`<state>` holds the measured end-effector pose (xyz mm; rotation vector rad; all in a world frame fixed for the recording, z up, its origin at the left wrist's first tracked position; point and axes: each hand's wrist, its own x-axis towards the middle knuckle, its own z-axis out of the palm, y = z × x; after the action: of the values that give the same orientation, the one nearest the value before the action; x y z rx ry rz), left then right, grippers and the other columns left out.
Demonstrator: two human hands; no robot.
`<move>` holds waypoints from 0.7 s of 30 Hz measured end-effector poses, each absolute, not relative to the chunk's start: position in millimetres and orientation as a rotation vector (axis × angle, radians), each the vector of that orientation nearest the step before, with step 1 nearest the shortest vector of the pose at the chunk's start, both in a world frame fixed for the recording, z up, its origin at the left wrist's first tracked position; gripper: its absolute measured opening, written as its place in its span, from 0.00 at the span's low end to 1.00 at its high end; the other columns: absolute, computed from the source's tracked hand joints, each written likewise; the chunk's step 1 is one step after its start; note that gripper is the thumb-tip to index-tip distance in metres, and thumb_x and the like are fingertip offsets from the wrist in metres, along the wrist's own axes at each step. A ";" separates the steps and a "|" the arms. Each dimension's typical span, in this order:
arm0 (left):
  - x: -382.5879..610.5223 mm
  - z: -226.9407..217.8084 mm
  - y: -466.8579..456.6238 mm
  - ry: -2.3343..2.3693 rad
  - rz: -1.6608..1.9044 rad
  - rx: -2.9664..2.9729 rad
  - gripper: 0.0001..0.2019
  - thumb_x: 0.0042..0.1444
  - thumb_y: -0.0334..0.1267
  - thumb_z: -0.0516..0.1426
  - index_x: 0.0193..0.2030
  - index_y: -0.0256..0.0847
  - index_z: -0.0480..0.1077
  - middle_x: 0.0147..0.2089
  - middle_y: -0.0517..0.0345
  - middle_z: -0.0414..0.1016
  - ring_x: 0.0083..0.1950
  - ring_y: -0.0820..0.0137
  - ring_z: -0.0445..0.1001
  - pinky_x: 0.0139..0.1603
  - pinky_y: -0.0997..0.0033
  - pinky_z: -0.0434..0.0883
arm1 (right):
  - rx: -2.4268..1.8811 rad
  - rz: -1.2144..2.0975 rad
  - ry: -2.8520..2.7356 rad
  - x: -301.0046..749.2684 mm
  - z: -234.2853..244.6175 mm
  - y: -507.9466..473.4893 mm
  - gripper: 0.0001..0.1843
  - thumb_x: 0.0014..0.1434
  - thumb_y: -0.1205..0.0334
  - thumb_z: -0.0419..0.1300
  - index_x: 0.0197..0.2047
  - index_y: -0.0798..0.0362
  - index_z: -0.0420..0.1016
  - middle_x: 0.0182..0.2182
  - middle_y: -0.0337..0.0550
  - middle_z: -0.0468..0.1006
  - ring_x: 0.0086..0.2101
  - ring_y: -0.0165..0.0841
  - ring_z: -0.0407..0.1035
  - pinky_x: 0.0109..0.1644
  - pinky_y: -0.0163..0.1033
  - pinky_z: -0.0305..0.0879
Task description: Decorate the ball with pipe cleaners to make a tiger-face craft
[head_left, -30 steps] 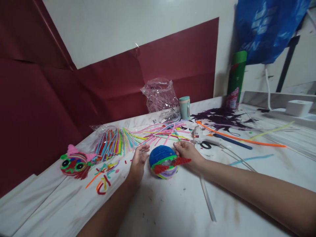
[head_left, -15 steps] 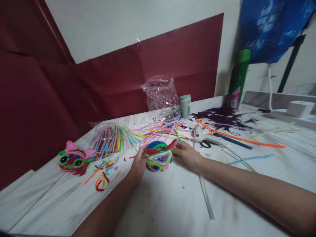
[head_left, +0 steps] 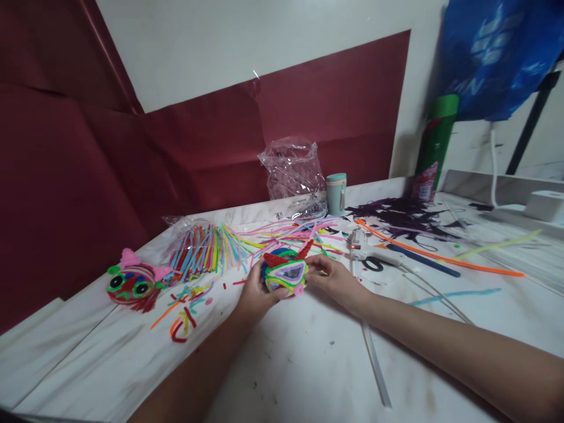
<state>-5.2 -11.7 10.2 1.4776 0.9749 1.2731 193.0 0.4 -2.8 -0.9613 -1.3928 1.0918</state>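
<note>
A round pipe-cleaner animal head (head_left: 282, 284) sits between my hands above the table. It has bands of green, yellow, purple and blue, a grey patch inside a purple outline, a pink tip and two upright red ears (head_left: 304, 249). My left hand (head_left: 255, 296) is wrapped around its left side, thumb along the lower edge. At its right edge, the bent fingers of my right hand (head_left: 332, 283) grip the side below the ear; their tips are partly hidden. To the left lies a similar finished-looking head (head_left: 132, 284) with black round eyes and pink ears.
Cut pipe-cleaner scraps (head_left: 187, 311) lie left of my hands, with a bagged bundle of pipe cleaners (head_left: 205, 249) behind. On the right are a glue gun (head_left: 359, 244), scissors (head_left: 373, 264) and a clear glue stick (head_left: 376, 367). A green cup (head_left: 336, 194) stands at the back.
My right hand has let go of the red ear and moved to the head's side. The head has tilted, so both ears now stand up. My left hand has shifted around it.
</note>
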 end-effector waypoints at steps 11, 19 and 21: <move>-4.9 7.1 -6.4 1.007 1.394 1.451 0.39 0.39 0.33 0.65 0.60 0.41 0.57 0.62 0.45 0.64 0.62 0.59 0.66 0.62 0.59 0.65 | -0.967 1.151 -1.374 190.2 -2.0 -2.8 0.19 0.45 0.57 0.67 0.41 0.53 0.71 0.32 0.39 0.74 0.34 0.32 0.69 0.40 0.39 0.67; -9.4 7.2 -5.3 1.119 1.410 1.479 0.39 0.41 0.35 0.65 0.61 0.41 0.56 0.65 0.44 0.60 0.64 0.59 0.64 0.63 0.61 0.63 | -0.960 1.138 -1.266 192.6 -0.7 2.1 0.23 0.44 0.40 0.66 0.24 0.51 0.64 0.19 0.35 0.70 0.23 0.29 0.64 0.32 0.38 0.62; -10.3 7.8 -5.8 1.141 1.401 1.503 0.39 0.41 0.36 0.66 0.61 0.42 0.56 0.66 0.44 0.59 0.65 0.58 0.63 0.63 0.61 0.62 | -0.929 1.214 -1.258 193.3 1.3 2.0 0.27 0.42 0.36 0.65 0.24 0.51 0.64 0.18 0.36 0.70 0.22 0.30 0.64 0.31 0.38 0.61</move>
<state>-10.3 -5.8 7.8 1.5031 1.1411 1.4005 193.3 2.0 1.3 -0.9294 -1.2582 1.2135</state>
